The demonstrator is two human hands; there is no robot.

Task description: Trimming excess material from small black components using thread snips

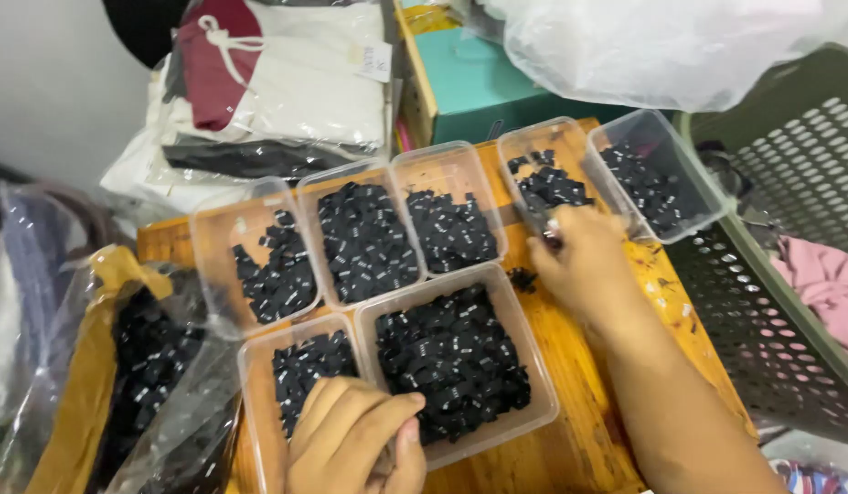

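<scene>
Several clear plastic tubs of small black tags stand on a wooden table [570,402]. My left hand [355,439] rests with curled fingers on the near edge between the front-left tub [259,402] and the large front tub [538,366]; whether it holds a tag I cannot tell. My right hand [584,261] reaches to the back, fingertips pinched on a small black tag [554,240] at the near edge of a back tub [520,146]. A few loose tags [522,277] lie on the wood just left of that hand.
A grey perforated basket [780,302] with pink cloth stands at the right. Folded clothes in plastic [277,82] and a teal box [479,82] lie behind the tubs. A plastic bag of black tags [140,375] sits at the left.
</scene>
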